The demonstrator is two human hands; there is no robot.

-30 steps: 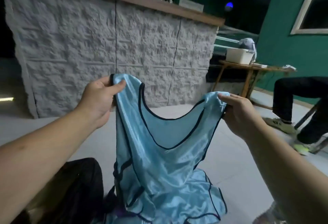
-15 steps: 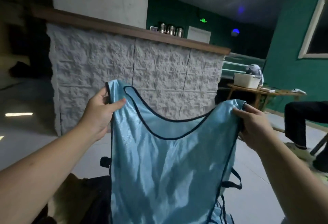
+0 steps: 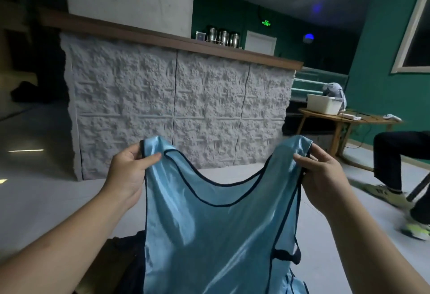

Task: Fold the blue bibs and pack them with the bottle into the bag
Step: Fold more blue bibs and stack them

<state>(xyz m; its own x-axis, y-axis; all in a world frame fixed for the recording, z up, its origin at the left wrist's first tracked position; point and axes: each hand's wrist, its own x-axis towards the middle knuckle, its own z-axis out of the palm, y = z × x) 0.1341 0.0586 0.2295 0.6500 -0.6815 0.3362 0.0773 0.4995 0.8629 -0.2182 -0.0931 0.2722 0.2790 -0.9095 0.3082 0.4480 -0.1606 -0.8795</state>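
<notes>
A shiny light-blue bib [image 3: 209, 235] with dark piping hangs flat in front of me, neckline up. My left hand [image 3: 129, 172] pinches its left shoulder strap and my right hand [image 3: 323, 177] pinches the right strap, holding it stretched between them. More blue fabric [image 3: 295, 284] shows at the bottom right behind the hanging bib. A dark bag [image 3: 125, 263] lies on the floor at the lower left, mostly hidden by the bib and my left arm. No bottle is in sight.
A white textured counter [image 3: 176, 112] with a wooden top stands ahead. At the right, a round wooden table [image 3: 337, 119] carries a white tub. A seated person's legs and shoes [image 3: 400, 177] are at the far right on the grey floor.
Both hands have raised the bib and drawn it out flat, so it hangs straight instead of bunched on the floor. My view has tilted upward.
</notes>
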